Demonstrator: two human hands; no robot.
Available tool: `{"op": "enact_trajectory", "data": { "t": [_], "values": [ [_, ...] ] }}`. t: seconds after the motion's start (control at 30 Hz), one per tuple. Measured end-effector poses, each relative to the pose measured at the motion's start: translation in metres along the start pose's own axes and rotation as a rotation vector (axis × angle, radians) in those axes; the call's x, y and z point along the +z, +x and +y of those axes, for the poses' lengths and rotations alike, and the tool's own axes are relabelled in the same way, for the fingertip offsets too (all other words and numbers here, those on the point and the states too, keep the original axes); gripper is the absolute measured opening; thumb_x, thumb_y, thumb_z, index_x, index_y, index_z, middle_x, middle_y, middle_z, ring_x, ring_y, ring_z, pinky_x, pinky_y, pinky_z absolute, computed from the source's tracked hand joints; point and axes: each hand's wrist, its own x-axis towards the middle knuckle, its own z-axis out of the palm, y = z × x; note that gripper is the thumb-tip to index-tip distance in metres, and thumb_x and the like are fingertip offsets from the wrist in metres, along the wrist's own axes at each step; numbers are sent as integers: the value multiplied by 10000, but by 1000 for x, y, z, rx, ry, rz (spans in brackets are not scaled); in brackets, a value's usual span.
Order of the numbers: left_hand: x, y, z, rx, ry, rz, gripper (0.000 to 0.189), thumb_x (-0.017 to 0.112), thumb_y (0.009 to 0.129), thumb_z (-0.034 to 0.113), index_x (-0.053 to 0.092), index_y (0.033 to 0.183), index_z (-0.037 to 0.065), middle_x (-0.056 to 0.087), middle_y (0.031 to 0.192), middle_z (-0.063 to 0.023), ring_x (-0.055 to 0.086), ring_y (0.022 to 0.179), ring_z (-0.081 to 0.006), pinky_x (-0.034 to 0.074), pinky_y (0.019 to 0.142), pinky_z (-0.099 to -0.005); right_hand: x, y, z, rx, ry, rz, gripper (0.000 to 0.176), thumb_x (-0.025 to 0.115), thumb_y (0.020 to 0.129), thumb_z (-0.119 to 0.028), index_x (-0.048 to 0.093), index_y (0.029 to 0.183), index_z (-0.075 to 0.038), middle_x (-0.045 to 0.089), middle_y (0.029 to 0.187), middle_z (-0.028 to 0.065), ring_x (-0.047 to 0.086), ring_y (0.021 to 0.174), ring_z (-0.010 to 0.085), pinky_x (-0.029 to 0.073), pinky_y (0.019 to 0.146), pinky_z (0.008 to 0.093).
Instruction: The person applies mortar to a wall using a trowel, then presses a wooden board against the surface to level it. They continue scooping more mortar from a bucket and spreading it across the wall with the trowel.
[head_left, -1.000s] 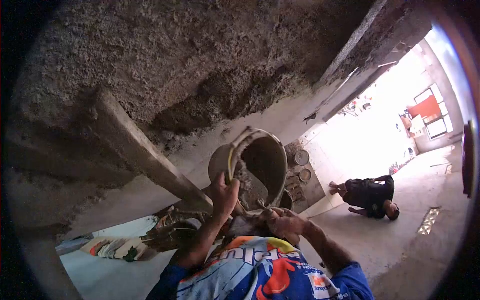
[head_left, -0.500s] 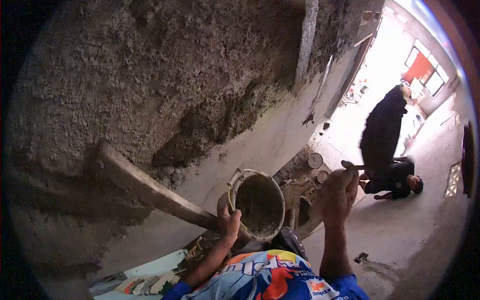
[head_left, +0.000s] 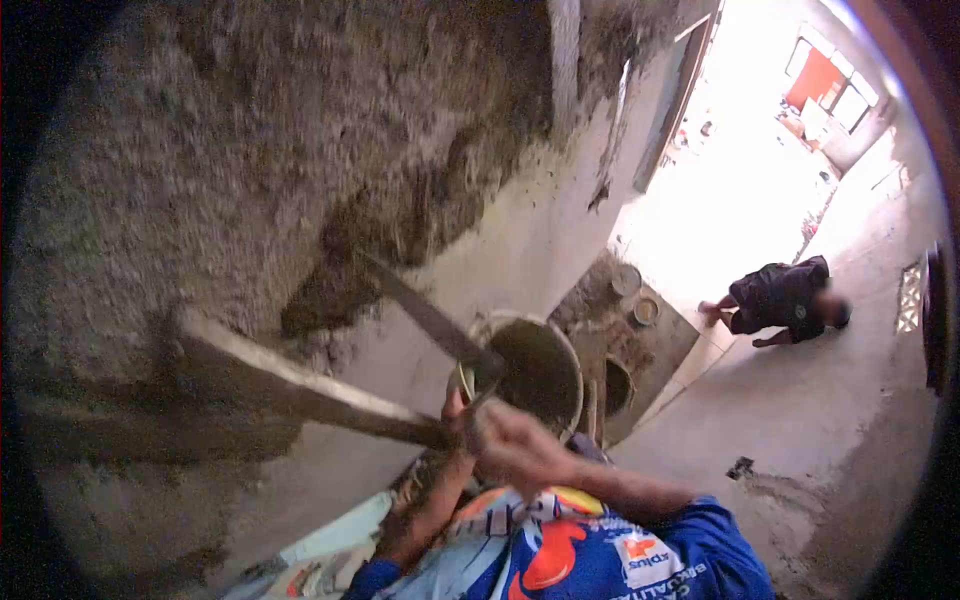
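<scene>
Grey rough mortar coat point(head_left: 250, 150) seems to cover most of the wall, while the pale smooth wall strip point(head_left: 500, 250) looks bare. The right hand point(head_left: 505, 445) grips a blurred flat steel trowel point(head_left: 425, 315), its blade against the wall. The left hand point(head_left: 456, 405) is closed on the rim of the round mortar-caked bucket point(head_left: 575, 385) at chest height.

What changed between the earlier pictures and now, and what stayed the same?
The right hand swung the trowel from out at the right back across the bucket, blade now pointing up-left at the rough plaster. The left hand kept its grip on the bucket rim; the wooden batten stayed put.
</scene>
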Motion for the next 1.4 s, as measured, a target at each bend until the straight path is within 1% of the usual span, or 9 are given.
{"op": "enact_trajectory", "data": {
  "t": [0.07,0.23,0.43,0.57,0.77,0.97,1.03,1.23,1.4],
  "values": [
    [7,14,-31,-37,-86,82,280,525,725,176,516,921,-22,485,642,-87,467,424,-194,404,443,-359,-49,-18,10,114,-388,5,279,546,807,-166,516,1059,-49,549,1078,143,558,949,269,447,803,350],
    [7,26,-6,198,159,156,208,525,679,157,506,772,-28,474,594,-167,513,588,-311,406,593,-408,-113,-47,25,602,-864,227,275,568,782,-243,559,985,-58,630,842,169,610,824,350,487,697,417],
    [20,13,58,458,240,-11,171,540,662,137,422,667,14,435,558,-155,467,514,-311,386,537,-402,-161,-10,125,491,-1257,73,273,587,745,-253,586,919,-43,626,792,187,617,773,346,486,660,429],
    [16,17,89,583,292,-113,142,547,662,110,433,668,25,425,534,-153,458,479,-275,382,510,-381,-144,-14,150,-85,-1454,-493,125,575,693,-203,618,721,-88,593,742,56,577,698,235,460,597,341],
    [-13,17,113,462,160,-118,120,541,694,96,443,663,34,403,513,-45,431,498,-138,367,486,-308,-81,-20,90,28,-501,-235,86,556,770,-134,525,759,-54,515,683,59,512,658,200,431,636,313],
    [-11,30,82,346,-61,135,171,593,750,138,483,756,7,465,689,-24,430,632,-111,387,591,-285,-80,-12,45,354,-251,-87,145,564,804,-168,524,859,-40,530,730,19,490,646,90,423,576,249],
    [-6,38,73,151,-518,187,213,609,789,174,510,850,-5,487,778,-27,437,715,-110,385,662,-280,-84,-12,26,463,-193,-136,167,562,824,-169,535,914,-31,528,760,-2,494,668,93,430,599,237],
    [8,36,39,-44,-604,228,270,592,809,203,540,972,-6,536,874,-46,466,772,-127,394,712,-284,-79,-16,-64,334,266,310,264,512,837,-225,554,1014,-35,500,674,-12,458,518,72,397,463,220],
    [15,36,-15,-28,-312,197,401,605,763,222,535,1087,-4,580,969,-110,537,882,-235,408,797,-341,-75,-4,-103,-371,197,827,170,495,883,-202,480,975,-60,492,661,1,464,526,73,403,446,213]
  ]
}}
